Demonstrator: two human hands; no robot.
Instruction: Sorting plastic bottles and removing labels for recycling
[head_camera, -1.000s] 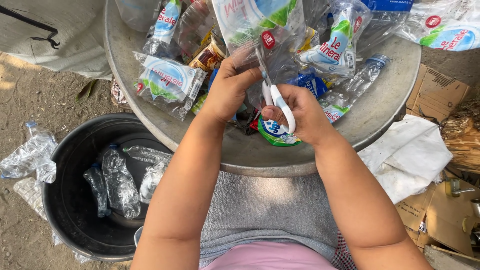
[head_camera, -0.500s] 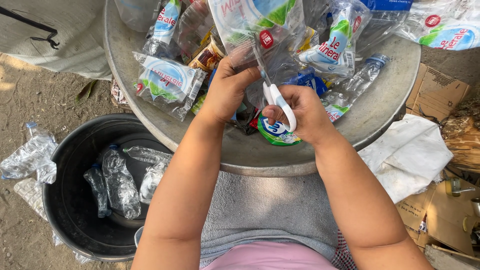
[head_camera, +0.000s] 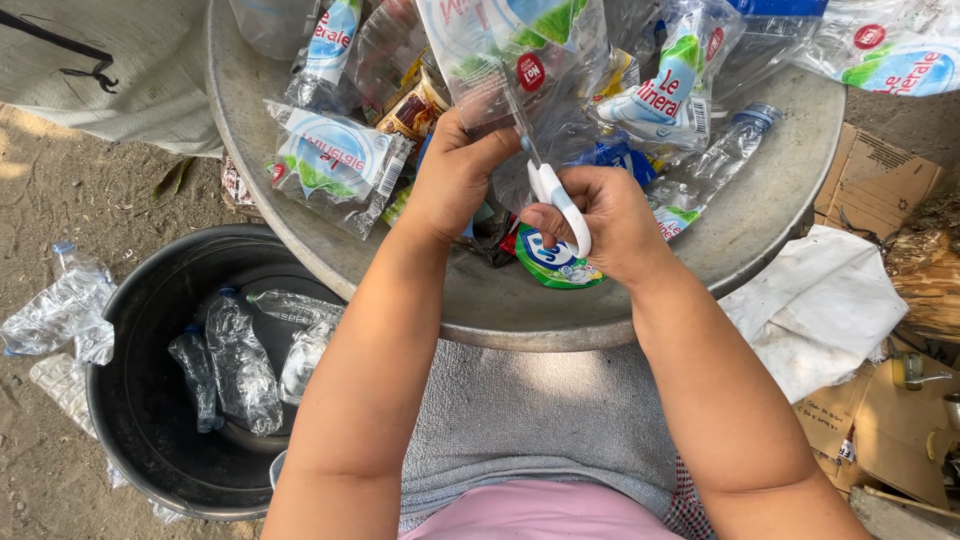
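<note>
1. Left hand (head_camera: 455, 170) closed around the lower part of a clear plastic bottle (head_camera: 500, 60) with a coloured label, held above a large round metal basin (head_camera: 770, 230).
2. Right hand (head_camera: 600, 215) closed through the white handles of scissors (head_camera: 545, 175); the blades point up against the bottle's plastic.
3. The basin holds a pile of crushed bottles and wrappers, among them a flattened labelled bottle (head_camera: 335, 165) left of the hands.
4. Black bucket (head_camera: 130, 400) on the ground, lower left, contains stripped clear bottles (head_camera: 240, 365).
5. White cloth (head_camera: 810, 310) lies right of the basin, beside cardboard (head_camera: 880, 180).
</note>
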